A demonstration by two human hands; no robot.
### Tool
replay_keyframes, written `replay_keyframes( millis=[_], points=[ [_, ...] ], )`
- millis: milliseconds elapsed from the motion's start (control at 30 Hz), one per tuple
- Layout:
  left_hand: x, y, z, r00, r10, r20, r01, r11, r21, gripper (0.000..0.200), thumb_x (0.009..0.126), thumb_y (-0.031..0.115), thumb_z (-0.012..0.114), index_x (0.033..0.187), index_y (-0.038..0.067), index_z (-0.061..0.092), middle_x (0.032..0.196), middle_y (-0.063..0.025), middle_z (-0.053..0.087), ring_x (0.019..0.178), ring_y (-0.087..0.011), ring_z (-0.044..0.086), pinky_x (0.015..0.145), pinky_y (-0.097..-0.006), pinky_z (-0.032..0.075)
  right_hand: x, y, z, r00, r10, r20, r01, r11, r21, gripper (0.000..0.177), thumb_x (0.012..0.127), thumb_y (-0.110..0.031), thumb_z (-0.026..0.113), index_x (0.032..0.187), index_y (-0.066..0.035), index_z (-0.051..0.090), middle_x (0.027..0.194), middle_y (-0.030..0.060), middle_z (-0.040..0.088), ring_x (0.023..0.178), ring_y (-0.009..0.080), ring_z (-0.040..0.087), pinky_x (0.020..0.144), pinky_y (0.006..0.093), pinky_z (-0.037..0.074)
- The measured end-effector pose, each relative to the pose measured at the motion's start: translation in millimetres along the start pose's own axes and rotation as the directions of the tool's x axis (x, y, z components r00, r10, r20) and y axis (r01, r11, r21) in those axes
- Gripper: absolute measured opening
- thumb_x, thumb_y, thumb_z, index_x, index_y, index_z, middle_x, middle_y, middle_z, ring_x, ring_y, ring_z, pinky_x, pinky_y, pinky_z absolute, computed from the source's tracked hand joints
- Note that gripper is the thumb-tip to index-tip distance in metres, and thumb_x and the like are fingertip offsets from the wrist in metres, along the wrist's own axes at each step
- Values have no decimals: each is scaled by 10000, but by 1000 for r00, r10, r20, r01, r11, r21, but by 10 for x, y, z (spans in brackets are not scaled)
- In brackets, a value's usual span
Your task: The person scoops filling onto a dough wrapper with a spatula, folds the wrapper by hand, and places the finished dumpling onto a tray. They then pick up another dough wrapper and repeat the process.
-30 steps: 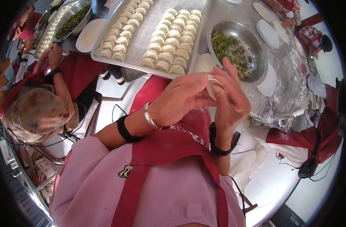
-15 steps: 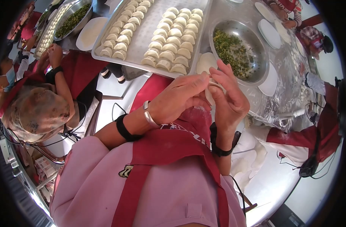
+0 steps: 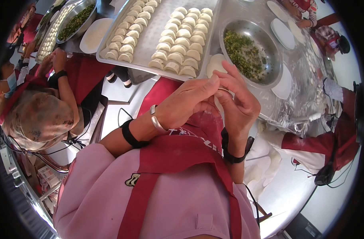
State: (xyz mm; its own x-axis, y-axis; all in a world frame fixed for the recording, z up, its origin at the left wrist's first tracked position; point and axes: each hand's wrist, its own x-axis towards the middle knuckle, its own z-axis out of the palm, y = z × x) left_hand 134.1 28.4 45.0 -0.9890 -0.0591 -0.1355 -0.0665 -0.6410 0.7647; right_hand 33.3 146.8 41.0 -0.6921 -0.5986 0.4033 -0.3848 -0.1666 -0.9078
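My left hand [image 3: 186, 99] and my right hand [image 3: 241, 104] meet in front of my apron, fingertips together. Between them is a pale dumpling [image 3: 219, 104], mostly hidden by fingers and thumbs; both hands are closed on it. Just beyond my fingers lies a round dough wrapper [image 3: 215, 65] at the table edge. To the right of that stands a steel bowl [image 3: 272, 47] with chopped green and yellow filling [image 3: 239, 51]. A metal tray [image 3: 149, 51] ahead carries rows of folded dumplings [image 3: 182, 42].
White plates [image 3: 283, 35] lie at the back right, and another plate [image 3: 284, 84] sits beside the bowl. A co-worker in a patterned cap [image 3: 42, 115] is at my left, near a second filling bowl [image 3: 92, 18]. Another person's red sleeve [image 3: 309, 145] reaches in at right.
My hands stay together on the dumpling, with small shifts of the fingers; the right hand has moved slightly left and closer to the left. The tray and bowl have not visibly moved.
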Motion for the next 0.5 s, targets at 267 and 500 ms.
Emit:
replay_keyframes(
  millis=[267, 500],
  points=[
    [-55, 61, 110, 999, 0, -46, -1, 1000, -30, 514, 1050, 458, 379, 1207, 10, 577, 1151, -71, 599, 1003, -142, 598, 885, -311, 506, 26, 89, -31, 966, -213, 145, 237, 955, -176, 212, 735, 57, 716, 929, -29, 722, 1032, 95, 729, 1174, 326, 610, 1065, 487, 399],
    [-50, -74, -31, 998, 12, -56, -26, 965, -262, 505, 1046, 413, 417, 1311, -13, 479, 1183, -113, 603, 1075, -188, 597, 942, -365, 492, -83, -174, 85, 995, 100, -29, -98, 994, 52, 377, 765, 52, 702, 1131, -35, 696, 1193, 132, 681, 1242, 336, 556, 1035, 427, 443]
  ],
)
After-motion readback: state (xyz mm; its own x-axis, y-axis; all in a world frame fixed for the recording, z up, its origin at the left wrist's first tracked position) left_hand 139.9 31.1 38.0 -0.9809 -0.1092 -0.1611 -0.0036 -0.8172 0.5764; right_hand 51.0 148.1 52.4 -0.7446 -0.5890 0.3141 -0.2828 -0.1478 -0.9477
